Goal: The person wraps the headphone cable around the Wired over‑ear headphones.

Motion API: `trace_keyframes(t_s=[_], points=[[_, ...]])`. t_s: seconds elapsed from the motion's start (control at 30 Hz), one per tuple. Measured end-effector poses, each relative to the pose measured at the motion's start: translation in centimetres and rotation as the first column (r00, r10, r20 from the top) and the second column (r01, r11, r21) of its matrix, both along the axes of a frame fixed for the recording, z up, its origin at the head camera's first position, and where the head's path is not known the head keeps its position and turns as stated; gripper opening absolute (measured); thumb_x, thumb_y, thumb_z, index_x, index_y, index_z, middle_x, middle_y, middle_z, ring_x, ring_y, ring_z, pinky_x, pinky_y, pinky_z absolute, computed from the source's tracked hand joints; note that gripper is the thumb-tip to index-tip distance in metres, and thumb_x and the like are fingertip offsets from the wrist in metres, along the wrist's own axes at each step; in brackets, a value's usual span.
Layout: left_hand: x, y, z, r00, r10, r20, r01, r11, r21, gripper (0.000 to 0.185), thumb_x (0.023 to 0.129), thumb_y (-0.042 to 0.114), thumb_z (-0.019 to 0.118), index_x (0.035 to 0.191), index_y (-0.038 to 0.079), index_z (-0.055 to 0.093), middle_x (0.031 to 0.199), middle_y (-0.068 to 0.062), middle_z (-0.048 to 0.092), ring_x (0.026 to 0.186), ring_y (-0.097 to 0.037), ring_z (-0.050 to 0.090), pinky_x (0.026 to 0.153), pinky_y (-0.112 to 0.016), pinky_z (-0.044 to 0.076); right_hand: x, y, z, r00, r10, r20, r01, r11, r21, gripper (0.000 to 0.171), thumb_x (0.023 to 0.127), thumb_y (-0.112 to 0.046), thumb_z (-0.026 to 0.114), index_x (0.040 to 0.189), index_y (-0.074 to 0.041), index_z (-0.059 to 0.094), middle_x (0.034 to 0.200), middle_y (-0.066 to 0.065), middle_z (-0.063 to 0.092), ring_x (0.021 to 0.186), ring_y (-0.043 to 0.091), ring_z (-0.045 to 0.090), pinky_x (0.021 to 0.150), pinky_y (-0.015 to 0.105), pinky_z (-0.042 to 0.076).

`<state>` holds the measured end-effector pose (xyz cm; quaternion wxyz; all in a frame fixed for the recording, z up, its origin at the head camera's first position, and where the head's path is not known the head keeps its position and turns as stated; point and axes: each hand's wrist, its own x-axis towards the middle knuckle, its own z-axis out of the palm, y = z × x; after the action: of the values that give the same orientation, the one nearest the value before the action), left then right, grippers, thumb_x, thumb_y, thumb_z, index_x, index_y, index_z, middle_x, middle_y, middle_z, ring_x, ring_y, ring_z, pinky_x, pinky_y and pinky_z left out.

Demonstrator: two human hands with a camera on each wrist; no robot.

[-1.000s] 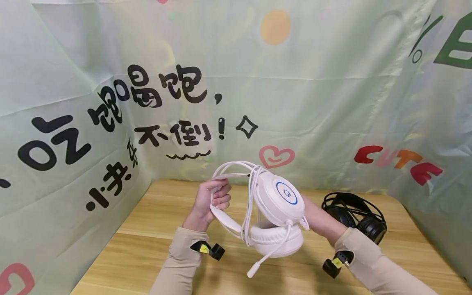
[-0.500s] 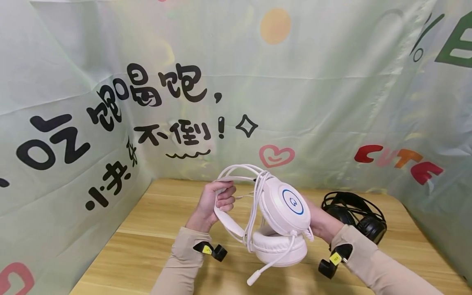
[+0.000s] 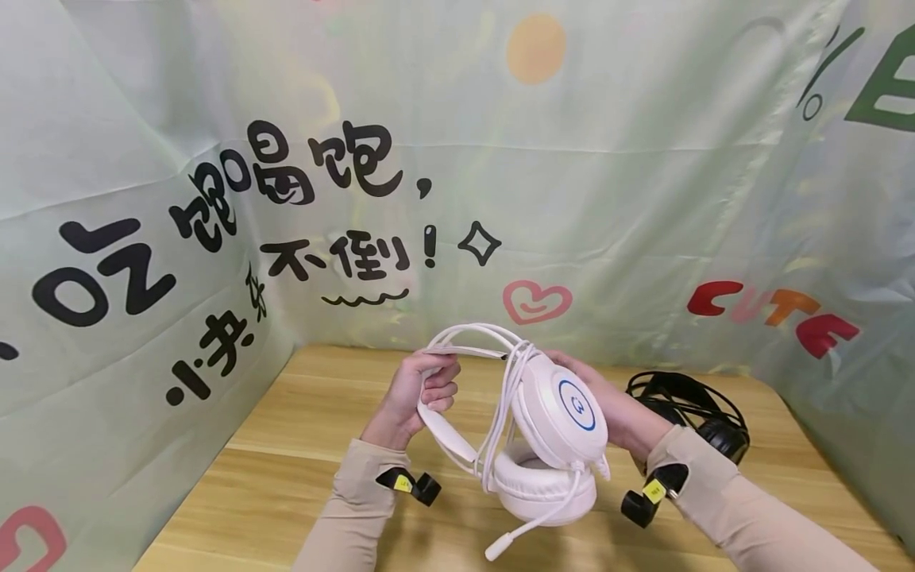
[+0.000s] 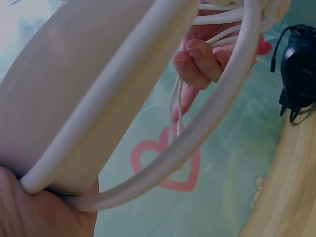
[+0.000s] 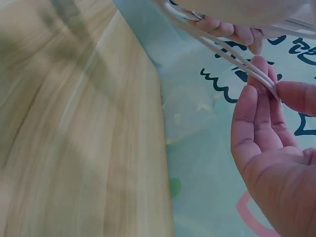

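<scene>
A white headset [image 3: 565, 413] is held up over the wooden table, its earcups to the right and its boom mic [image 3: 500, 546] pointing down. My left hand [image 3: 415, 393] grips the headband [image 3: 445, 433] at its left end, fingers curled round it. White cable [image 3: 493, 421] is wound in loops around the headset. Behind the upper earcup my right hand [image 5: 271, 143] is mostly hidden in the head view. The right wrist view shows it pinching the white cable strands [image 5: 242, 64] between thumb and fingertips. Thin cable ends [image 4: 177, 118] dangle beneath the right fingers in the left wrist view.
A black headset [image 3: 689, 413] with its cable lies at the table's back right. Printed cloth [image 3: 629, 199] walls in the wooden table [image 3: 286, 477] behind and at both sides. Each wrist wears a small black camera [image 3: 422, 487].
The white headset has shifted slightly right and down with my left hand. My right hand has come higher behind the upper earcup, so more of it shows.
</scene>
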<state>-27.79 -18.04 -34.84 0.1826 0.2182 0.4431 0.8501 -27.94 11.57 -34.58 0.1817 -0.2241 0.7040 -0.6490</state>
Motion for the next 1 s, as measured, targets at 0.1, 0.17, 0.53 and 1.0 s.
trace_keyframes(t_s=[0.1,0.17,0.53,1.0], points=[[0.0,0.1,0.0,1.000,0.002,-0.001,-0.002,1.000,-0.018,0.023,0.103,0.006,0.041,0.084,0.019,0.048,0.060,0.007,0.020,0.042,-0.003,0.017,0.038,-0.014,0.018,-0.2,0.2,0.5,1.000,0.003,0.016,-0.004,1.000,0.031,0.074,0.109,-0.016,0.057,0.169,-0.001,0.015,0.108,-0.017,0.070,0.094,0.001,0.067,0.085,0.021,0.057],[0.0,0.2,0.0,1.000,0.003,-0.004,-0.003,0.999,-0.032,0.023,0.102,0.006,0.041,0.085,0.019,0.049,0.060,0.007,0.020,0.042,-0.003,0.017,0.037,-0.014,0.019,-0.2,0.3,0.8,0.999,0.022,0.032,-0.023,0.999,0.031,0.073,0.112,-0.016,0.051,0.170,0.002,0.009,0.104,-0.016,0.074,0.091,0.001,0.068,0.082,0.021,0.058],[0.0,0.4,-0.2,0.999,0.050,0.006,-0.049,0.993,-0.104,0.023,0.101,0.004,0.043,0.085,0.020,0.046,0.059,0.009,0.024,0.041,0.001,0.024,0.037,-0.012,0.023,-0.9,0.8,1.5,0.995,0.083,0.058,-0.084,0.996,0.014,0.063,0.116,-0.019,0.041,0.165,0.011,0.016,0.121,-0.009,0.074,0.109,0.003,0.070,0.093,0.020,0.059],[-0.1,1.0,-0.4,0.995,0.100,-0.011,-0.100,0.976,-0.195,0.024,0.099,0.004,0.049,0.081,0.019,0.044,0.058,0.011,0.026,0.041,0.002,0.024,0.037,-0.012,0.022,-0.8,1.3,2.7,0.996,0.083,0.040,-0.082,0.996,-0.041,0.035,0.117,-0.034,0.044,0.136,-0.024,0.071,0.112,-0.008,0.077,0.101,0.005,0.071,0.087,0.022,0.060]])
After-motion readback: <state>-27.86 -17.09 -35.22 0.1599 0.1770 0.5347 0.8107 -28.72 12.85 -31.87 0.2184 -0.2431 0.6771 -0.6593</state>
